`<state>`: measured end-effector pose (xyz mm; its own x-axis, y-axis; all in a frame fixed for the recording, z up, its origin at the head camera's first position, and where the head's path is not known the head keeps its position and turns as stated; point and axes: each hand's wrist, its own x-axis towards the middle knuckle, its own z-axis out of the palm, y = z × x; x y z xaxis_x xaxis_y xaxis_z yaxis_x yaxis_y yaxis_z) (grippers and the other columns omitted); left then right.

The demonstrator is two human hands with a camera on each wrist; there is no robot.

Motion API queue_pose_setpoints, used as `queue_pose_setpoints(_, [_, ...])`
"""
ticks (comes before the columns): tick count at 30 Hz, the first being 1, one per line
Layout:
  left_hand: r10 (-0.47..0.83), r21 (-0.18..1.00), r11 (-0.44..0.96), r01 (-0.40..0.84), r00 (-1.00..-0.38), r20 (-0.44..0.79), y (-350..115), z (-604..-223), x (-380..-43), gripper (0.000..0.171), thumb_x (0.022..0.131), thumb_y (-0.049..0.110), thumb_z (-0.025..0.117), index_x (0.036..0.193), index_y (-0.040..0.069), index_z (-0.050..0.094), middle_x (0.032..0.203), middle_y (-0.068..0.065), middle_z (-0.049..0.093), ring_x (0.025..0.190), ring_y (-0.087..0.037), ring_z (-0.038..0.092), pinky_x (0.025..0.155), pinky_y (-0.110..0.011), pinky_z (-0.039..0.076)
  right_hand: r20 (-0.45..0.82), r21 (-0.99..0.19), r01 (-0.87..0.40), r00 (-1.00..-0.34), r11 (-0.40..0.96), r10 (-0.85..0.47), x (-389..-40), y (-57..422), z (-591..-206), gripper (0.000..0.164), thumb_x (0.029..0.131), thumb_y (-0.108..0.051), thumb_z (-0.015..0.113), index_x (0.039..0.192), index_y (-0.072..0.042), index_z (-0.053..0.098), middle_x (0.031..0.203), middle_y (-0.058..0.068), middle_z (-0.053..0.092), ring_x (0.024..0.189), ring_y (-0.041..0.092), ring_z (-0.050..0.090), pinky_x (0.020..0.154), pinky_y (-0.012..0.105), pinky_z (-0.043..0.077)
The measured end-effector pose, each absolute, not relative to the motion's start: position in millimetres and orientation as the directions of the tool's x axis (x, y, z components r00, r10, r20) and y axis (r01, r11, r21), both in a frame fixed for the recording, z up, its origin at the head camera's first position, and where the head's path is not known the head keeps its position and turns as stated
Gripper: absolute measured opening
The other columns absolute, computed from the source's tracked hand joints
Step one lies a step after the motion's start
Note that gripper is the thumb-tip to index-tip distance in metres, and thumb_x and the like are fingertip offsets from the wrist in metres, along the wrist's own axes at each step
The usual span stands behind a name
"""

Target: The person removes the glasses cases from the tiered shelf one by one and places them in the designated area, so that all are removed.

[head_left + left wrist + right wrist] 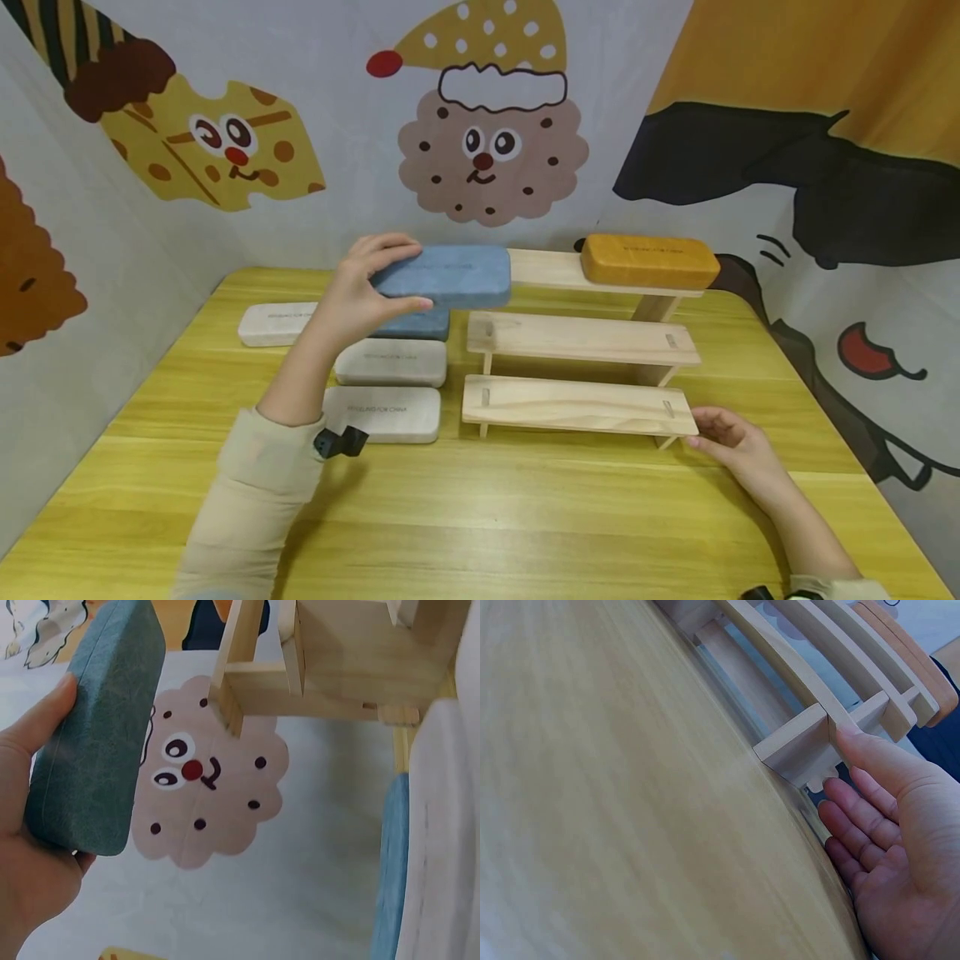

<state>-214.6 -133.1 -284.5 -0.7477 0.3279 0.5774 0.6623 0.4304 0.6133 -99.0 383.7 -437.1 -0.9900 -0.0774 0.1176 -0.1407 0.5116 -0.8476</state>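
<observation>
In the head view my left hand [360,287] grips a blue glasses case [457,275], thumb along its lower front edge and fingers over the top. The case hangs at the left end of the top tier of a three-tier wooden display stand [577,404]. Partly hidden beneath it, a second blue case [427,325] lies on the table. My right hand [738,454] is at the right end of the lowest tier; its thumb and index finger pinch the corner, while the other fingers curl loosely in the right wrist view. An orange case [648,261] sits on the top tier's right end.
On the table [480,525], left of the stand, lie two pale cases [393,362] [386,414] one before the other. Another pale case [273,323] lies farther left, partly behind my left arm. A cartoon-printed cloth [337,125] hangs close behind the table.
</observation>
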Motion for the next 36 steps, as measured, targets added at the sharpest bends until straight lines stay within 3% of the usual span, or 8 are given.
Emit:
queue_pose_setpoints(16, [0.282, 0.619, 0.508, 0.599, -0.795, 0.538, -179, -296, -199, 0.062, 0.07, 0.015, 0.087, 0.127, 0.009, 0.063, 0.132, 0.004, 0.052, 0.124, -0.016, 0.039, 0.096, -0.041, 0.038, 0.142, -0.85, -0.166, -0.986, 0.501, -0.086, -100, 385, -439, 0.035, 0.091, -0.007, 0.066, 0.119, 0.009, 0.053, 0.108, -0.013, 0.062, 0.099, -0.001, 0.057, 0.081, 0.012, 0.044])
queue_pose_setpoints(36, [0.268, 0.581, 0.543, 0.607, -0.781, 0.565, -225, -318, -192, 0.065, 0.065, 0.001, 0.087, 0.126, 0.005, 0.064, 0.13, -0.003, 0.054, 0.121, -0.019, 0.041, 0.093, -0.015, 0.032, 0.114, -0.851, -0.135, -0.991, 0.507, -0.073, -99, 384, -438, 0.038, 0.091, -0.01, 0.066, 0.121, 0.008, 0.052, 0.11, -0.01, 0.062, 0.1, 0.0, 0.057, 0.08, 0.013, 0.045])
